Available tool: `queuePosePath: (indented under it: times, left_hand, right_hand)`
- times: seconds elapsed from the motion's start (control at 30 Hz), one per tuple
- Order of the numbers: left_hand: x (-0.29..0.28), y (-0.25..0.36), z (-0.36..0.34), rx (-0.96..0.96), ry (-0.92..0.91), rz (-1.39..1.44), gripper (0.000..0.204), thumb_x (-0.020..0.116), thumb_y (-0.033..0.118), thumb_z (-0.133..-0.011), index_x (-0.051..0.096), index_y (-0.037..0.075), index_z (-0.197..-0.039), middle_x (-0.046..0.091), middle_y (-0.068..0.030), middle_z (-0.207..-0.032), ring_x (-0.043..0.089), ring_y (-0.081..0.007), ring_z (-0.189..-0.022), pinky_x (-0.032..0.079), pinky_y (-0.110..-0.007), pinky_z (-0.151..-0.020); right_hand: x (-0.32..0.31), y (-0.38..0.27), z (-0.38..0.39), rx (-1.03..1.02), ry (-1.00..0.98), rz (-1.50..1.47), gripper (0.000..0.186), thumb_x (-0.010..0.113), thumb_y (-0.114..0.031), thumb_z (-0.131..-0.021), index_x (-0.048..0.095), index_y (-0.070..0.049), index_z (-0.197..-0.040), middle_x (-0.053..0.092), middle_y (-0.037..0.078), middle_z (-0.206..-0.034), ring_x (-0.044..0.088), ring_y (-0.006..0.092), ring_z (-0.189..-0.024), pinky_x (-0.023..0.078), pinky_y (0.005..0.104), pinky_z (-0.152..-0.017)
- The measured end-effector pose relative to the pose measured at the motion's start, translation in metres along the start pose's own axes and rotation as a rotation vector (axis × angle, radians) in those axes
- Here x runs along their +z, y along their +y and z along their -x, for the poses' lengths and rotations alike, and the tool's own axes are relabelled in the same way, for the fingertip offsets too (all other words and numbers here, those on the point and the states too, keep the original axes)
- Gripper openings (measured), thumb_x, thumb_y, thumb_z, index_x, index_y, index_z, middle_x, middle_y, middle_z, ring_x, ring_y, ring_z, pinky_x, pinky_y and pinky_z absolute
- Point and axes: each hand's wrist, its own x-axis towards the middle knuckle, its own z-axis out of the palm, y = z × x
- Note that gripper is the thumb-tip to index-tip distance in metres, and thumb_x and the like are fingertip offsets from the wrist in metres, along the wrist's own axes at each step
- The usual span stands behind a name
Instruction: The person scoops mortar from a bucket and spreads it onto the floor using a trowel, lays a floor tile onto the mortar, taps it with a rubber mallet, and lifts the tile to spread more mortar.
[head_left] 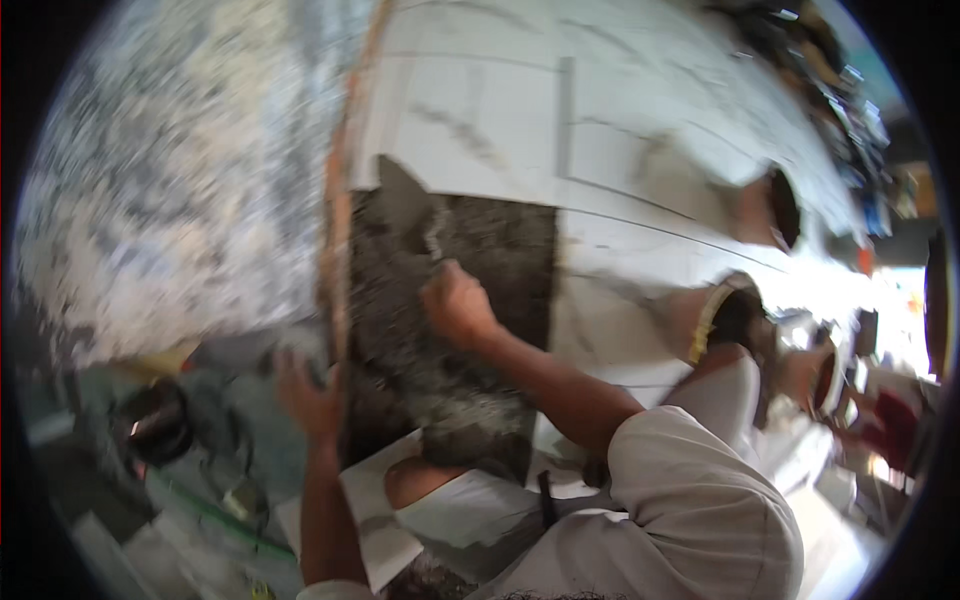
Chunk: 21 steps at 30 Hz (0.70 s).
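Observation:
My right hand [458,305] is closed round the handle of a pointing trowel [403,200]. Its grey pointed blade reaches away from me over the far left part of a dark, rough mortar patch [460,290]. White tiles with grey veins [460,110] border that patch on its far and right sides. My left hand [308,395] is beside the patch's left edge, at the near end of a thin brown strip [338,210]. Its fingers look spread, though motion blurs them, and I see nothing held in it.
A speckled, paint-stained surface [190,170] fills the far left. Below it lie a dark rounded object [153,422] and a green strip [215,513]. Several bucket-like containers, one with a yellow-marked rim [703,325], stand on the right. Part of a person in red [890,425] shows far right.

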Motion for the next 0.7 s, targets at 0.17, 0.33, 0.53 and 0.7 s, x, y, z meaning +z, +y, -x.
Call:
queuePosePath:
  times: [0.17, 0.33, 0.53, 0.7]
  left_hand:
    - [0.005, 0.009, -0.016, 0.302, 0.399, 0.086, 0.069, 0.057, 0.053, -0.088, 0.049, -0.002, -0.128, 0.047, -0.0231, -0.135, 0.047, -0.0407, -0.122, 0.040, -0.049, -0.099]
    - [-0.036, 0.030, -0.001, 0.248, 0.302, -0.124, 0.069, 0.060, 0.051, -0.087, 0.052, -0.006, -0.124, 0.052, -0.0218, -0.125, 0.058, -0.0350, -0.105, 0.051, -0.044, -0.083]
    - [-0.004, 0.037, -0.013, 0.213, 0.267, 0.170, 0.069, 0.062, 0.052, -0.085, 0.051, -0.005, -0.123, 0.052, -0.0212, -0.122, 0.050, -0.0352, -0.109, 0.040, -0.046, -0.090]
    - [0.021, -0.001, 0.008, 0.058, 0.211, 0.160, 0.067, 0.061, 0.046, -0.086, 0.046, 0.000, -0.133, 0.044, -0.0251, -0.137, 0.041, -0.0407, -0.126, 0.033, -0.050, -0.104]
  right_hand:
    - [-0.063, 0.043, 0.054, -0.289, 0.250, -0.209, 0.032, 0.068, -0.018, -0.079, 0.049, -0.003, -0.100, 0.053, 0.023, -0.091, 0.055, 0.0461, -0.082, 0.047, 0.0486, -0.067]
    - [-0.059, 0.114, 0.126, 0.347, -0.180, 0.293, 0.026, 0.056, -0.019, -0.084, 0.051, -0.007, -0.107, 0.060, 0.021, -0.090, 0.061, 0.0396, -0.091, 0.049, 0.0507, -0.073]
    - [-0.015, 0.165, 0.155, -0.029, -0.068, 0.316, 0.026, 0.057, -0.023, -0.084, 0.057, -0.010, -0.106, 0.063, 0.019, -0.087, 0.063, 0.0367, -0.078, 0.052, 0.0484, -0.070]
    - [-0.009, 0.109, 0.109, 0.357, -0.232, -0.667, 0.021, 0.059, -0.025, -0.088, 0.059, -0.006, -0.095, 0.058, 0.007, -0.074, 0.057, 0.0200, -0.059, 0.049, 0.0366, -0.052]
